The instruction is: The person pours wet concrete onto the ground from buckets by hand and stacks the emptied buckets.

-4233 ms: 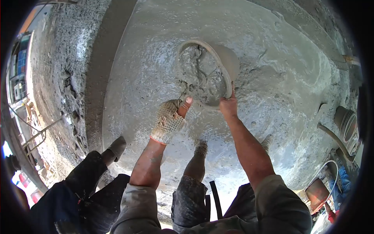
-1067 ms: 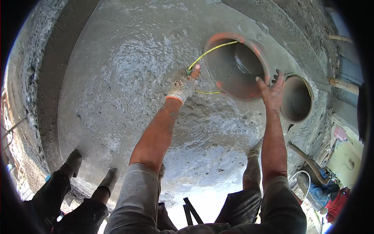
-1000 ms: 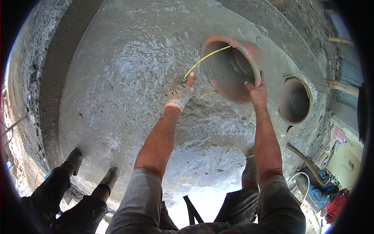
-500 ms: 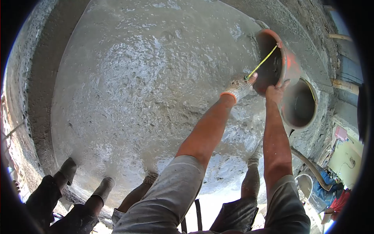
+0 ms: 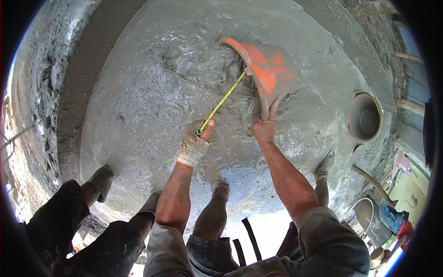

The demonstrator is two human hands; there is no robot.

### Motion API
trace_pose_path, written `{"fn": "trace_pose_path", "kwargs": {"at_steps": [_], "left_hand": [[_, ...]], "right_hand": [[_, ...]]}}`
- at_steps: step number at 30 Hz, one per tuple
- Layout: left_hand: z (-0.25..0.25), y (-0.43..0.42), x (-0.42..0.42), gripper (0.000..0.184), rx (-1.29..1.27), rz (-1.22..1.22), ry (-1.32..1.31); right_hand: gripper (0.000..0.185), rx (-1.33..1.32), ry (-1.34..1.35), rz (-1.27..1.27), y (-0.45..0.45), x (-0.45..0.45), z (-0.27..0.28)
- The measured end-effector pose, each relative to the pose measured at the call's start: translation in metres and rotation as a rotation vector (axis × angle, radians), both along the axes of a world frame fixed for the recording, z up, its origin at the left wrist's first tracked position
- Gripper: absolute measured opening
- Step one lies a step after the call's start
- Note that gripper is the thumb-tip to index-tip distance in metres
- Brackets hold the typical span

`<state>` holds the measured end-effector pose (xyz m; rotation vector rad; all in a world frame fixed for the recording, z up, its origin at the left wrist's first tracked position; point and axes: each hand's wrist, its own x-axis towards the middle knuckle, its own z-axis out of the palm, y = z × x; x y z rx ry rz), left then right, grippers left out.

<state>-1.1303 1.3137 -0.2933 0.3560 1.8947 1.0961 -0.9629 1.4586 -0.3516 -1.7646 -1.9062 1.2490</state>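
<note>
An orange, mud-coated bucket lies tipped over on wet grey concrete, its mouth facing left and down into the mix. My left hand, in a dirty knit glove, is closed around the bucket's yellow rope handle, which is pulled taut from the rim. Bare and muddy, my right hand grips the near end of the rim, with fingers along the bucket's outer side. Churned concrete shows at the bucket's mouth; its inside is hidden.
A second bucket stands at the right edge of the concrete. Another person's boots are at the lower left. A low rough wall curves along the left. A curved wooden handle and a person in red appear at lower right.
Both hands have carried the bucket left, away from the second bucket, and tipped it mouth-down over the concrete. Fresh ripples show at its mouth. The view has shifted slightly.
</note>
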Motion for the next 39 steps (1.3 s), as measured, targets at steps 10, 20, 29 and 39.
{"fn": "trace_pose_path", "kwargs": {"at_steps": [10,20,29,39], "left_hand": [[0.227,0.000,-0.068,0.051,-0.304,-0.090,0.609],[0.178,-0.039,-0.079,0.043,-0.604,-0.320,1.068],[0.004,0.354,0.256,0.052,0.029,-0.433,0.687],[-0.098,0.675,0.543,0.047,0.386,-1.001,0.558]], "right_hand": [[0.067,-0.880,0.360,0.056,-0.070,-0.078,0.083],[0.047,-0.414,-0.257,-0.040,0.110,0.302,0.056],[0.050,0.310,-0.661,-0.699,0.339,0.543,0.076],[0.036,0.338,-0.657,-0.742,0.369,0.612,0.060]]}}
